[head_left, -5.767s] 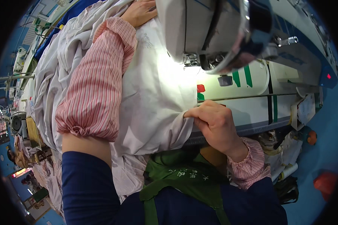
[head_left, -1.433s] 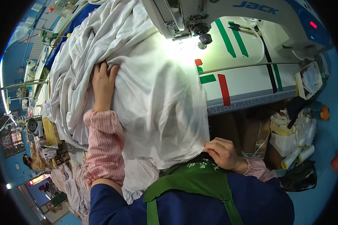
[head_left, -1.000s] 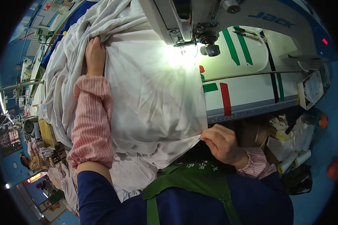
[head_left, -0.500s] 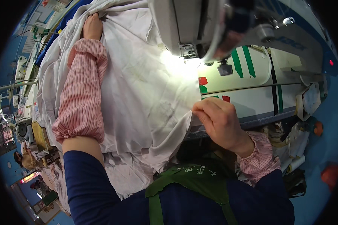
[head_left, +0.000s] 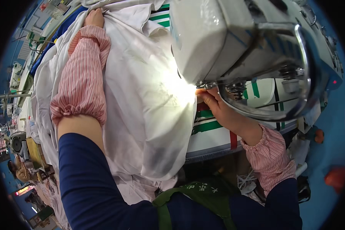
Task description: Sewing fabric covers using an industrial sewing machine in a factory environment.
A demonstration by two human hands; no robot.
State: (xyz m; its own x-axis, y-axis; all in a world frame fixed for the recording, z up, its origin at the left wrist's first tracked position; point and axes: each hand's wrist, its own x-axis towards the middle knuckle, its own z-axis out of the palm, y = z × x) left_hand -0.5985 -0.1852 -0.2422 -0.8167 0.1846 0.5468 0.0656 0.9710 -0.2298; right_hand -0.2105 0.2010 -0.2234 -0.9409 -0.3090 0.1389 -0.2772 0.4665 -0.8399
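Note:
A large white cloth [head_left: 138, 96] spreads over the sewing table and hangs down toward my lap. At the far left, my left hand [head_left: 94, 18] is closed on its bunched fabric, with the fingertips partly hidden. Under the sewing machine's head [head_left: 203, 42], my right hand [head_left: 224, 111] pinches the cloth's right edge beside the brightly lit needle area. Glare and the machine hide the needle and some of my right fingers. A curved metal rod [head_left: 308, 65] on the machine passes in front of my right hand.
Green and red tape strips mark the white tabletop [head_left: 207, 143], whose near edge carries a ruler strip [head_left: 203, 155]. An orange-red object [head_left: 336, 180] lies on the blue floor at right. Other machines and workroom clutter [head_left: 19, 138] stand at left.
My right hand has moved up and away from me, bringing the cloth's edge to the needle area. The machine now looms larger in view. My left hand keeps its grip.

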